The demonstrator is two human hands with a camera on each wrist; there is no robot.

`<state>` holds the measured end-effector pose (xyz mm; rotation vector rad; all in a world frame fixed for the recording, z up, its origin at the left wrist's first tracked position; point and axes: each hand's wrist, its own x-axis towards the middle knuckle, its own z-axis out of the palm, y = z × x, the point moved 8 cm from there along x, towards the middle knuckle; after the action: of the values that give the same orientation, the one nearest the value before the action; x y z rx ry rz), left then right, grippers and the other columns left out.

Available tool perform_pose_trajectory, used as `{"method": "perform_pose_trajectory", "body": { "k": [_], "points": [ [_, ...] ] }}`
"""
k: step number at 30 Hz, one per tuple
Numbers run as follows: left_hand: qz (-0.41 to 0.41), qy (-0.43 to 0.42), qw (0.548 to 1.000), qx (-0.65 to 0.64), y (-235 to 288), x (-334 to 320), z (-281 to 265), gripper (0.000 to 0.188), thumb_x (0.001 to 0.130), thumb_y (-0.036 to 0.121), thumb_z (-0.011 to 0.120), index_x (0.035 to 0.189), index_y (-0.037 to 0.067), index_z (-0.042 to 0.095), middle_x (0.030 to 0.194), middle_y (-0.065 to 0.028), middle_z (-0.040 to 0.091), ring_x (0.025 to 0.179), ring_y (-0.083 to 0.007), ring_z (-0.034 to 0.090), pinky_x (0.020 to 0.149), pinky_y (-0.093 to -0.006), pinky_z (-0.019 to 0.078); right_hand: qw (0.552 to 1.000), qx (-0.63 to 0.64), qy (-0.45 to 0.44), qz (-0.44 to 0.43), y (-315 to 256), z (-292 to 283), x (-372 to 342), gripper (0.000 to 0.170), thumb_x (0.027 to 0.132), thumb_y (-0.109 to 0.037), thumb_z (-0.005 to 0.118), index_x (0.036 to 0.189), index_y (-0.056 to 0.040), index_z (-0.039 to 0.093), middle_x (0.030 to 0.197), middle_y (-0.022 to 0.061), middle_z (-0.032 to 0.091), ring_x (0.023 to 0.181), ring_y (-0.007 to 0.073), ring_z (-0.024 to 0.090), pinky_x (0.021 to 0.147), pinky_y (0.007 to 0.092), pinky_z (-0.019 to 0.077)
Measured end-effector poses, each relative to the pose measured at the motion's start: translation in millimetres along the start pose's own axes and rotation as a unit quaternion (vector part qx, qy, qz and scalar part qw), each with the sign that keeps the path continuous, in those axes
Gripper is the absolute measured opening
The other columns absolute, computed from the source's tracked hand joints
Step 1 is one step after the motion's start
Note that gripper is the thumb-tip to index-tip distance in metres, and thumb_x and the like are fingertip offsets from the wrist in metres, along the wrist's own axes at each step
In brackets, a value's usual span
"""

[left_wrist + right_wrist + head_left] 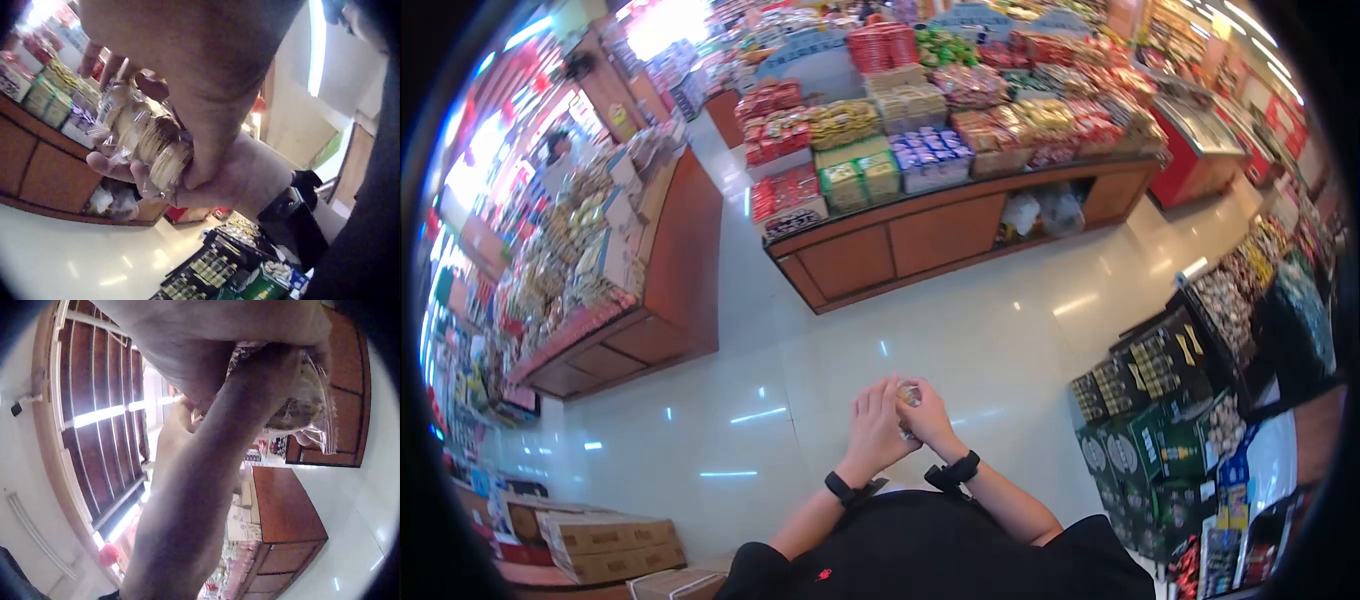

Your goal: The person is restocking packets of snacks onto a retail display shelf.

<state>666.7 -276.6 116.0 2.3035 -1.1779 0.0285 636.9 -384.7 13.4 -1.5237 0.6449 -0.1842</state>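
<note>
Both hands meet in front of the body, above the floor, around a clear plastic packet [909,396]. In the left wrist view the packet [159,140] shows thin, pale, round biscuit-like pieces stacked in crinkled film. My left hand [874,424] grips it from the left, with its fingers over the near side. On the other side my right hand [932,418] holds it with curled fingers. The right wrist view shows the packet's [306,406] serrated end sticking out past the fingers, its contents brownish there. The hands hide much of it.
A wooden display counter [945,240] stacked with packaged snacks stands ahead. Another counter [670,250] is at the left. Dark and green boxes [1150,440] are piled at the right, cardboard cartons [605,545] at the lower left. A red freezer [1200,150] stands at the back right.
</note>
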Motion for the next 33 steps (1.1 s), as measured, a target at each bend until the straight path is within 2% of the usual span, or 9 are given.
{"method": "perform_pose_trajectory", "body": {
  "k": [4, 7, 10, 13, 19, 22, 25, 28, 33],
  "points": [
    [-0.079, 0.025, 0.996, 0.013, -81.3, -17.7, -44.4, 0.117, 0.058, 0.031, 0.093, 0.155, 0.002, 0.036, 0.143, -0.0179, 0.051, 0.132, -0.0390, 0.048, 0.110, -0.0514, 0.0387, 0.996, -0.055, -0.064, 0.017, -34.1, 90.1, 23.9, 0.054, 0.089, -0.039, 0.080, 0.125, -0.0021, 0.065, 0.104, 0.0173, 0.074, 0.091, 0.0244, 0.072, 0.080, 0.0376, 0.0580],
    [-0.106, 0.068, 0.990, 0.067, -146.7, -23.4, -75.9, 0.120, 0.057, 0.034, 0.093, 0.157, 0.003, 0.034, 0.142, -0.0161, 0.051, 0.127, -0.0350, 0.051, 0.108, -0.0488, 0.0411, 0.988, -0.108, -0.102, -0.037, -56.8, 161.7, 54.6, 0.055, 0.090, -0.040, 0.080, 0.125, -0.0005, 0.064, 0.094, 0.0171, 0.076, 0.084, 0.0227, 0.077, 0.070, 0.0355, 0.0601],
    [-0.133, 0.099, 0.982, 0.095, -203.8, -29.5, -125.3, 0.121, 0.056, 0.031, 0.094, 0.158, 0.004, 0.034, 0.140, -0.0146, 0.052, 0.127, -0.0343, 0.051, 0.106, -0.0486, 0.0417, 0.972, -0.161, -0.125, -0.117, -83.3, 241.6, 72.7, 0.055, 0.091, -0.042, 0.079, 0.124, -0.0003, 0.064, 0.094, 0.0160, 0.076, 0.082, 0.0220, 0.075, 0.071, 0.0360, 0.0597],
    [-0.150, 0.113, 0.977, 0.099, -250.6, -20.9, -169.7, 0.122, 0.055, 0.031, 0.095, 0.158, 0.006, 0.034, 0.139, -0.0141, 0.053, 0.126, -0.0344, 0.051, 0.106, -0.0482, 0.0416, 0.971, -0.111, -0.189, -0.093, -104.4, 304.4, 96.3, 0.056, 0.093, -0.045, 0.076, 0.123, 0.0008, 0.064, 0.095, 0.0156, 0.075, 0.081, 0.0203, 0.074, 0.071, 0.0359, 0.0592],
    [-0.150, 0.131, 0.979, 0.034, -341.5, 4.4, -240.4, 0.125, 0.059, 0.038, 0.098, 0.160, 0.007, 0.032, 0.135, -0.0129, 0.057, 0.125, -0.0329, 0.053, 0.105, -0.0486, 0.0423, 0.978, -0.032, -0.195, -0.070, -130.6, 395.4, 152.2, 0.057, 0.094, -0.047, 0.077, 0.121, 0.0020, 0.063, 0.106, 0.0144, 0.073, 0.086, 0.0185, 0.072, 0.070, 0.0324, 0.0579],
    [-0.114, 0.077, 0.980, -0.142, -406.8, 36.2, -252.5, 0.120, 0.065, 0.039, 0.097, 0.160, 0.007, 0.031, 0.132, -0.0124, 0.062, 0.121, -0.0309, 0.058, 0.102, -0.0469, 0.0450, 0.963, 0.111, -0.242, 0.048, -127.0, 428.7, 197.2, 0.054, 0.097, -0.046, 0.074, 0.121, 0.0010, 0.062, 0.107, 0.0135, 0.072, 0.089, 0.0184, 0.071, 0.070, 0.0337, 0.0601],
    [-0.135, 0.004, 0.958, -0.252, -479.2, 75.7, -269.2, 0.105, 0.074, 0.031, 0.093, 0.158, 0.006, 0.035, 0.127, -0.0130, 0.066, 0.118, -0.0298, 0.061, 0.098, -0.0419, 0.0485, 0.959, 0.114, -0.260, 0.004, -131.6, 464.3, 254.1, 0.051, 0.100, -0.044, 0.071, 0.123, -0.0005, 0.059, 0.108, 0.0138, 0.070, 0.092, 0.0200, 0.071, 0.072, 0.0395, 0.0637],
    [-0.143, -0.037, 0.950, -0.275, -544.1, 129.5, -282.1, 0.081, 0.082, 0.024, 0.086, 0.151, 0.007, 0.048, 0.124, -0.0082, 0.071, 0.112, -0.0232, 0.065, 0.092, -0.0367, 0.0493, 0.926, 0.178, -0.303, 0.139, -145.2, 493.2, 303.4, 0.051, 0.101, -0.044, 0.069, 0.126, -0.0020, 0.058, 0.114, 0.0130, 0.068, 0.095, 0.0221, 0.072, 0.075, 0.0449, 0.0654],
    [-0.085, -0.061, 0.963, -0.248, -621.9, 225.6, -316.3, 0.038, 0.088, 0.016, 0.077, 0.124, 0.006, 0.072, 0.119, -0.0073, 0.074, 0.110, -0.0204, 0.063, 0.090, -0.0352, 0.0478, 0.882, 0.296, -0.351, 0.105, -193.0, 547.2, 395.2, 0.057, 0.103, -0.055, 0.059, 0.132, -0.0068, 0.058, 0.118, 0.0102, 0.067, 0.086, 0.0274, 0.074, 0.069, 0.0410, 0.0640]
  ]
}}
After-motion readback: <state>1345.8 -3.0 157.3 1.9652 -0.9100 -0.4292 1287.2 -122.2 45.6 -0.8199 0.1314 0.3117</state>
